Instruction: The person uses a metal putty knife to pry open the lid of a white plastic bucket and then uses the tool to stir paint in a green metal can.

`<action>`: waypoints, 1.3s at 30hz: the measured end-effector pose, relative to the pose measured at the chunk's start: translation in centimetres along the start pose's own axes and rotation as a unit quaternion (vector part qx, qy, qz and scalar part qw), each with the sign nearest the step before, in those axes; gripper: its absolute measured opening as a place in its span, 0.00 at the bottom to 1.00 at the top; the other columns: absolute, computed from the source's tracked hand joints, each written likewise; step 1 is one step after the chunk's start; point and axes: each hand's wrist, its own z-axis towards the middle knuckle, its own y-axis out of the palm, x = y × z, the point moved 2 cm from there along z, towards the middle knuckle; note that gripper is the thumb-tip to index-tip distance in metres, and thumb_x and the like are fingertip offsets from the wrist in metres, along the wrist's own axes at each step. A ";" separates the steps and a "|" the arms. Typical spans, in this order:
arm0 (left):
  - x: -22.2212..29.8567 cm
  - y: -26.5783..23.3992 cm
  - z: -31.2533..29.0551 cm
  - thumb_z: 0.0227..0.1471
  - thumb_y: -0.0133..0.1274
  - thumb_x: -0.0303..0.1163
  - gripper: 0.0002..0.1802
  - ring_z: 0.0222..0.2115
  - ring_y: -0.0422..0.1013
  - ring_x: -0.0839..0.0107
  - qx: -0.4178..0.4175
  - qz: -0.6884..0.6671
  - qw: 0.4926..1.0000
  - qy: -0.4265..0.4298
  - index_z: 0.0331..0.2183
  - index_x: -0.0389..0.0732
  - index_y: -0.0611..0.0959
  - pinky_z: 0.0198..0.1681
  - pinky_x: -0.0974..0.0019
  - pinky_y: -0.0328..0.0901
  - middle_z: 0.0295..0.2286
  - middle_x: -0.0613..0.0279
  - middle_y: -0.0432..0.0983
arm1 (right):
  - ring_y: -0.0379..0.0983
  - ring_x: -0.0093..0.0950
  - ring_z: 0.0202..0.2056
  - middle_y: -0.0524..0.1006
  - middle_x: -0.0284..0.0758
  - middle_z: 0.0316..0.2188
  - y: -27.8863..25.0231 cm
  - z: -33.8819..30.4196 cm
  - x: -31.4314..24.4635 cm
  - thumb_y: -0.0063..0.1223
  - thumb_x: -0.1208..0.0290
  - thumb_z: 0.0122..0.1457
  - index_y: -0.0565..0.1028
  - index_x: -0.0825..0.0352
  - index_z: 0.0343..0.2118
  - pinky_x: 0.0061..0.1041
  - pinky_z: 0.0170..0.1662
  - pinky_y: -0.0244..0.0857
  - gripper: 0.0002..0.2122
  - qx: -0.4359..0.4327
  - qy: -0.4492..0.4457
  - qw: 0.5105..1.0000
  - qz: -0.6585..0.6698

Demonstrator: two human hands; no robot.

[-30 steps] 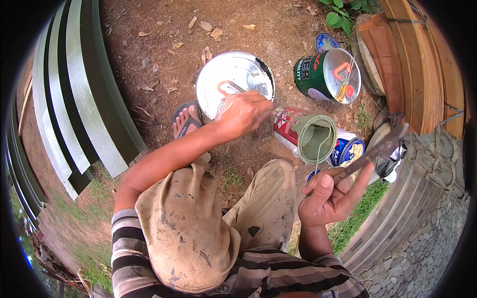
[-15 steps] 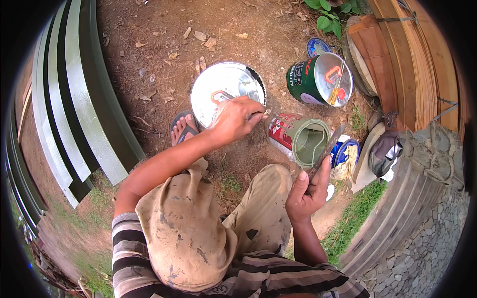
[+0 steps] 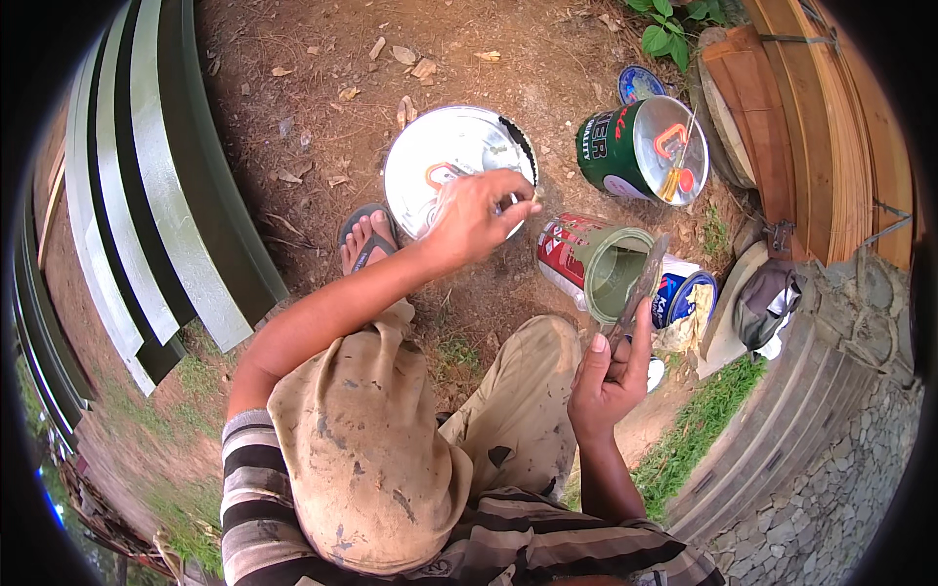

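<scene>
My left hand hovers over a large can with a silver-white lid. Its thumb and fingertips are pinched together, and what lies between them, if anything, is too small to name. In my right hand a narrow, flat, paint-stained blade points up and away from me. The blade crosses in front of the right rim of an open paint can, red and white outside and coated grey-green inside. That can stands tilted in view between my two hands.
Behind it on the right stands a green can with a brush on its lid. A blue can holds a pale rag. Green-painted metal strips lie left; timber planks and a grey-brown cap are right.
The scene has shifted slightly to the right in view. My left hand's fingers have turned and lifted a little. The blade in my right hand stays close to the open can's rim.
</scene>
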 end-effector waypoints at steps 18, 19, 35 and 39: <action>-0.2 0.1 0.0 0.57 0.67 0.34 0.09 0.29 0.81 0.58 -0.038 0.056 0.998 0.014 0.32 0.40 0.88 0.34 0.58 0.73 0.29 0.57 0.85 | 0.74 0.19 0.28 0.82 0.46 0.41 -0.3 0.2 0.0 0.52 0.82 0.68 0.58 0.80 0.71 0.17 0.29 0.65 0.30 -0.034 -0.040 0.998 -0.045; -0.4 0.1 -0.1 0.56 0.68 0.33 0.08 0.30 0.81 0.58 -0.036 0.064 0.997 0.034 0.32 0.40 0.88 0.35 0.58 0.74 0.29 0.57 0.85 | 0.74 0.21 0.28 0.82 0.48 0.42 -0.3 0.6 -0.1 0.53 0.82 0.68 0.59 0.80 0.71 0.19 0.29 0.67 0.30 -0.032 -0.081 0.994 -0.068; -0.4 -0.5 0.0 0.54 0.69 0.31 0.07 0.30 0.79 0.62 -0.007 0.060 0.995 0.076 0.34 0.39 0.88 0.37 0.58 0.72 0.30 0.59 0.84 | 0.84 0.37 0.43 0.80 0.59 0.52 0.9 2.6 -3.1 0.53 0.81 0.68 0.66 0.80 0.67 0.30 0.45 0.77 0.25 -0.024 -0.199 0.966 -0.161; -0.5 -0.2 0.2 0.58 0.68 0.34 0.09 0.27 0.80 0.62 0.021 0.001 1.000 0.003 0.35 0.38 0.88 0.33 0.61 0.72 0.30 0.55 0.85 | 0.82 0.26 0.41 0.82 0.53 0.51 0.2 1.5 -2.3 0.51 0.79 0.70 0.58 0.81 0.71 0.20 0.41 0.73 0.28 -0.049 -0.126 0.986 -0.099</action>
